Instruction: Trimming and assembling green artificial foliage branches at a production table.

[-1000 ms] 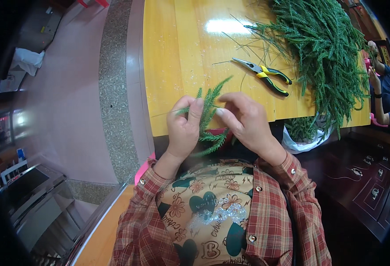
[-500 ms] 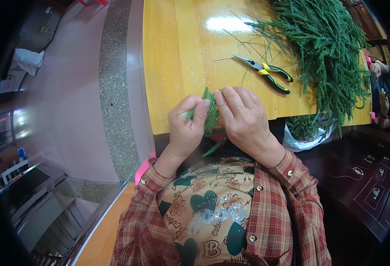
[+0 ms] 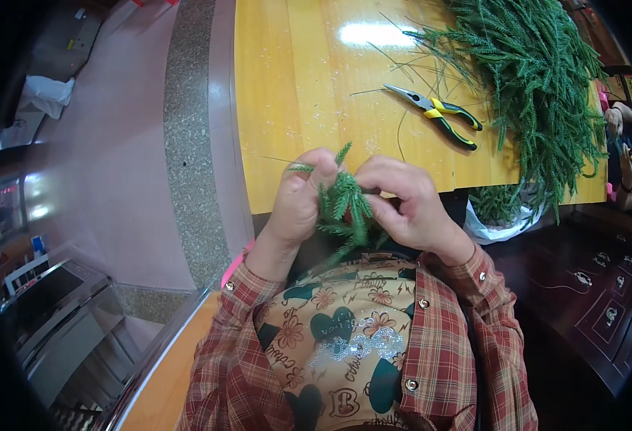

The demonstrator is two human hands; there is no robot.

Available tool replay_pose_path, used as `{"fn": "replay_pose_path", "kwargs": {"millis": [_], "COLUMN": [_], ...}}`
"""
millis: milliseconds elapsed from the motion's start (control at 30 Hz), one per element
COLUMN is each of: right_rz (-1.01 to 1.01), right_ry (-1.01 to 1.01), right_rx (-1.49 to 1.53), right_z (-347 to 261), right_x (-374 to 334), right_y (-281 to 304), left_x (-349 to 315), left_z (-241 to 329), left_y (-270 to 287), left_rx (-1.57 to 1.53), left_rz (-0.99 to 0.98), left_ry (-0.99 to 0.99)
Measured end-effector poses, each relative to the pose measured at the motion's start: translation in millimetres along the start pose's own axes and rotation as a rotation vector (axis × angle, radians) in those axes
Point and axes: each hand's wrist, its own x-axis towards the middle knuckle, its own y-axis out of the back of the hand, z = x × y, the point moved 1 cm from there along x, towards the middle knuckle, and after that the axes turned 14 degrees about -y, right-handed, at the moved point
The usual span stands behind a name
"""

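A small bundle of green artificial pine sprigs (image 3: 343, 207) is held between both hands at the near edge of a yellow wooden table (image 3: 309, 86). My left hand (image 3: 300, 201) pinches the sprigs from the left, with a thin wire stem sticking out past its fingers. My right hand (image 3: 405, 205) grips the same bundle from the right. Sprig tips poke up between the fingers and hang down toward my chest.
A big heap of green pine sprigs (image 3: 538, 79) covers the table's far right. Yellow-handled pliers (image 3: 438, 115) lie in front of it among loose wires. A white bag (image 3: 495, 223) with more sprigs hangs at the table's right edge. Another person (image 3: 628, 144) sits far right.
The sprig bundle has been turned and pulled in between the hands; more tips now show above and below the fingers. Both hands stay at the table edge.
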Motion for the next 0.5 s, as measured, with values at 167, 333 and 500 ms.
{"fn": "replay_pose_path", "kwargs": {"millis": [167, 333, 500], "right_rz": [0.221, 0.321, 0.327], "right_ry": [0.386, 0.487, 0.539], "right_rx": [-0.507, -0.987, -0.949], "right_z": [-2, -20, -12], "right_x": [0, -4, -5], "right_y": [4, 9, 10], "left_x": [-3, -3, -4], "left_z": [1, 1, 4], "left_y": [-15, -11, -16], "left_rx": [-0.014, -0.178, -0.177], "left_rz": [0.078, 0.152, 0.161], "left_ry": [0.093, 0.239, 0.309]}}
